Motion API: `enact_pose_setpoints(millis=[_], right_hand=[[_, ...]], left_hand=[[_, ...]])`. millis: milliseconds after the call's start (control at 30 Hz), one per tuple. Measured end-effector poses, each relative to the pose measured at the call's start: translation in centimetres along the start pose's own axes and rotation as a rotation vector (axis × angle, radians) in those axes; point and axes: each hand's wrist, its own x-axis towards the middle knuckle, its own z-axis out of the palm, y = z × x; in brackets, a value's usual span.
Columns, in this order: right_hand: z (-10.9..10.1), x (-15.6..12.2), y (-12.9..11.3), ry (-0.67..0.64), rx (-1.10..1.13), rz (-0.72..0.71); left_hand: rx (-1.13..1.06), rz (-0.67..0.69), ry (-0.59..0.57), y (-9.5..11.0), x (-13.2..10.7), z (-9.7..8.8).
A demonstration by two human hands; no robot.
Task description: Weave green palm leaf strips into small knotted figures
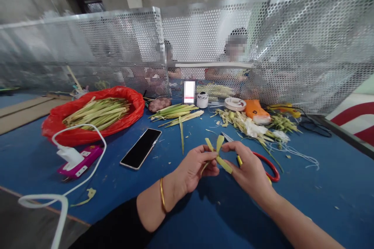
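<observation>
My left hand (195, 169) and my right hand (248, 167) meet over the blue table (321, 194), both pinched on a folded yellow-green leaf strip (217, 151). Several ends of the strip stick up between my fingertips. My left wrist wears a gold bangle (162, 195). Scissors with red and yellow handles (270, 167) lie under my right hand.
A red bag of leaf strips (90, 114) sits at the left, with a phone (141, 148) and a pink power strip with a white charger (76, 160) in front. Loose leaves (175, 113), tape (235, 104), an orange glue gun (256, 112) and scraps lie further back. Two people sit behind a perforated metal screen (292, 46).
</observation>
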Motion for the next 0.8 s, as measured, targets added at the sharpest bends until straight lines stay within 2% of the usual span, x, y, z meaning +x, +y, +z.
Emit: enact_pose_setpoints(millis=[233, 433, 500, 633, 800], right_hand=[[-0.2, -0.2, 0.0, 0.006, -0.079, -0.296], [-0.2, -0.4, -0.7, 0.021, -0.068, -0.432], [-0.2, -0.4, -1.0, 0.034, -0.049, -0.421], [0.1, -0.4, -0.9, 0.048, -0.020, -0.280], [0.5, 0.1, -0.3, -0.036, 0.238, -0.095]], left_hand=[[0.059, 0.041, 0.051, -0.3, -0.5, 0.6], [0.039, 0.054, 0.060, -0.6, -0.6, 0.7], [0.102, 0.094, 0.041, -0.8, -0.5, 0.7], [0.229, 0.208, -0.031, -1.3, -0.3, 0.8], [0.245, 0.114, -0.060, -1.3, -0.2, 0.6]])
